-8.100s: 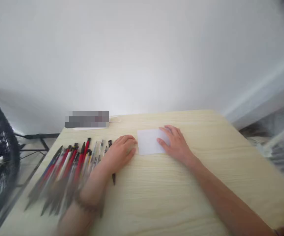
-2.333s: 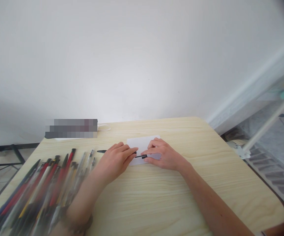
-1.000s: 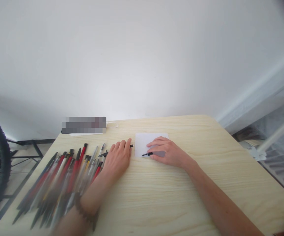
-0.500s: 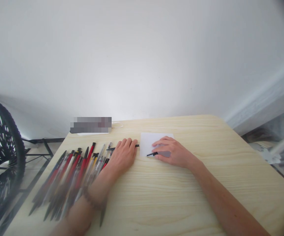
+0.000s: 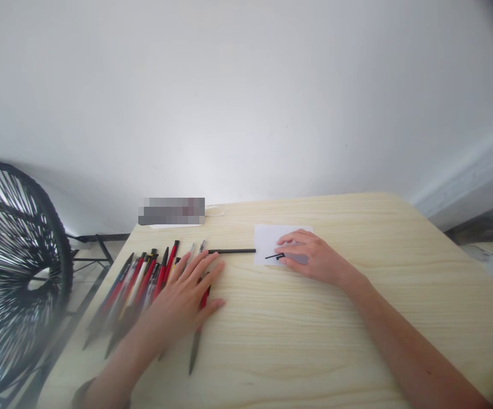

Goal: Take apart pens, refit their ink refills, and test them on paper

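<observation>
One hand spread wide, one pinched small

My left hand (image 5: 186, 292) has just come away from the black barrel (image 5: 234, 250), which it was holding half a second ago. The barrel now lies at the centre of the frame, its right end by the left edge of the white paper (image 5: 265, 236); its left end disappears behind my fingers. I read this as that hand being freed, with the barrel put aside for now.

The left fingers are splayed, left of centre, over the row of pens (image 5: 146, 279). A red-and-black pen (image 5: 197, 339) runs out under the thumb side toward the bottom of the frame; I cannot tell whether I am touching it.

My right hand (image 5: 310, 258), right of centre, is as it was: curled narrow over the paper, with the small black piece (image 5: 278, 257) seemingly pinched between thumb and forefinger. The table (image 5: 297, 341) spans the lower frame.
</observation>
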Demonstrator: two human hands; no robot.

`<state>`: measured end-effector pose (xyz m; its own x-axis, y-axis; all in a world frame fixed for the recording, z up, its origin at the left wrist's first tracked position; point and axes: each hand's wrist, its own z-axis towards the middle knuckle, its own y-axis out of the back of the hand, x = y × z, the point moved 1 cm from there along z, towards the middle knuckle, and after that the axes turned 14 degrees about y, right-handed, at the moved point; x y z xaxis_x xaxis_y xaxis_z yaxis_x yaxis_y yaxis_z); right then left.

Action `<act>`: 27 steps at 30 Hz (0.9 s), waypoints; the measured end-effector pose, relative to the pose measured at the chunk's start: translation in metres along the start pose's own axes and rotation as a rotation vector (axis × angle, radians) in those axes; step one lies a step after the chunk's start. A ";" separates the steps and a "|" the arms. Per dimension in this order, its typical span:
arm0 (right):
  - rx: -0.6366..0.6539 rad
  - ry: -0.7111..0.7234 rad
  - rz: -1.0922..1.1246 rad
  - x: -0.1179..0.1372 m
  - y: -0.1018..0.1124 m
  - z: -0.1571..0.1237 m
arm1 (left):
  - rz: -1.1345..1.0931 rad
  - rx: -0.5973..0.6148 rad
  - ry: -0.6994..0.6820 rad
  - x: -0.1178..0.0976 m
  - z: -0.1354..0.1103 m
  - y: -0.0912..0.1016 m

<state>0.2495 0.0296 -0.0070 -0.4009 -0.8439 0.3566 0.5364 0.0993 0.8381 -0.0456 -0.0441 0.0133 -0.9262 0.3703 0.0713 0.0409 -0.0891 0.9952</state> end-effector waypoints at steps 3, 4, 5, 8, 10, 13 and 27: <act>-0.023 -0.011 -0.004 -0.001 -0.003 0.000 | 0.029 -0.019 0.022 0.005 -0.004 -0.006; -0.025 -0.013 -0.002 -0.001 -0.003 -0.001 | 0.034 -0.032 0.042 0.006 -0.003 -0.008; -0.026 -0.012 0.002 -0.001 -0.003 -0.001 | 0.038 -0.042 0.062 0.006 -0.001 -0.009; -0.034 -0.010 0.023 -0.001 -0.003 -0.001 | 0.055 -0.063 0.103 0.009 0.005 -0.012; -0.033 -0.006 0.039 -0.001 -0.002 -0.001 | 0.064 -0.073 0.118 0.012 0.007 -0.014; -0.023 -0.008 0.048 -0.002 0.000 -0.001 | 0.068 -0.117 0.154 0.017 0.009 -0.016; 0.045 0.047 0.077 0.022 0.001 0.010 | -0.087 -0.128 0.054 -0.026 0.073 -0.005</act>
<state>0.2337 0.0166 0.0056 -0.3241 -0.8566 0.4015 0.5296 0.1873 0.8273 0.0054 0.0145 0.0115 -0.9432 0.3316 -0.0221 -0.0852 -0.1770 0.9805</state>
